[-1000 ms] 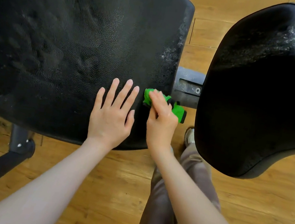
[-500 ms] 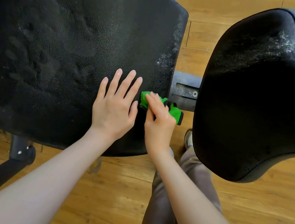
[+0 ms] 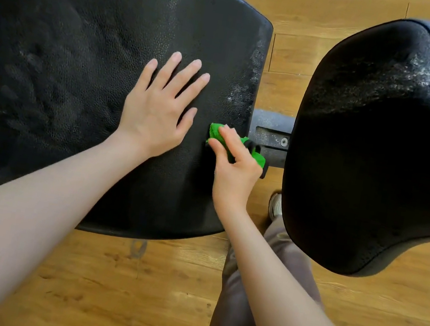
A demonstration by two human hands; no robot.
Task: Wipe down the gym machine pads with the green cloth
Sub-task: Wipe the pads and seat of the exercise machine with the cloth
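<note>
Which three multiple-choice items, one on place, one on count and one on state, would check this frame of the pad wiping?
1. Where is the green cloth?
A. at the right edge of the left pad
B. on the floor
C. on top of the right pad

2. How many black pads show?
A. one
B. two
C. four

3. How does the left hand lie?
A. gripping the cloth
B. in a fist
C. flat with fingers spread on the pad

Answers:
1 A: the right hand pinches the cloth against the left pad near its right edge.
2 B: the left pad and the right pad stand side by side over the wooden floor.
3 C: its palm and straight fingers rest on the left pad, holding nothing.
</note>
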